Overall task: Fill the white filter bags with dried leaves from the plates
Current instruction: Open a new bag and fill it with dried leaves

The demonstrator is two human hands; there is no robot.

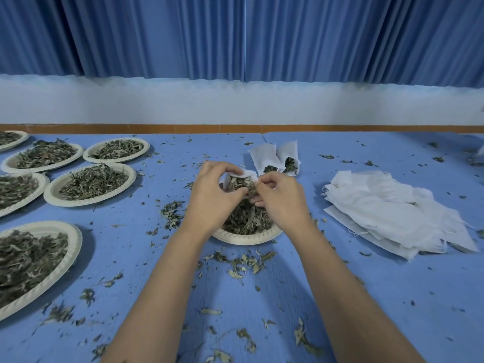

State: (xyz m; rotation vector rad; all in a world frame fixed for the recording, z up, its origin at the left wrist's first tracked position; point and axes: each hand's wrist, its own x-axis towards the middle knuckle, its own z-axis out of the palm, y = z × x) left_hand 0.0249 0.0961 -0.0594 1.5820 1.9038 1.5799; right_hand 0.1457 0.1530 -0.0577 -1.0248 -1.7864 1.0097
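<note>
Far left: six paper plates (89, 184) heaped with dried leaves (93, 180), clustered close, several running off the frame's left edge. Blue counter (392, 297) littered with leaf crumbs everywhere; barest stretch at right front.

Centre: left hand (213, 191) curled around a white filter bag (242, 176), fingers pressed on its rim, mouth held open and tipped toward the right hand. Bag's long axis hard to judge, mostly hidden behind the hands. Bag held just above a seventh plate (245, 238) of leaves, only its near rim visible.

Right hand (281, 197) touching the bag's mouth, fingers pinching a tuft of leaves at the opening.

Behind the hands: two filled bags (275, 159) side by side, long axes running away from the viewer, open mouths facing near.

Right: loose pile of empty bags (392, 213), frayed edges, well apart from the plate.
</note>
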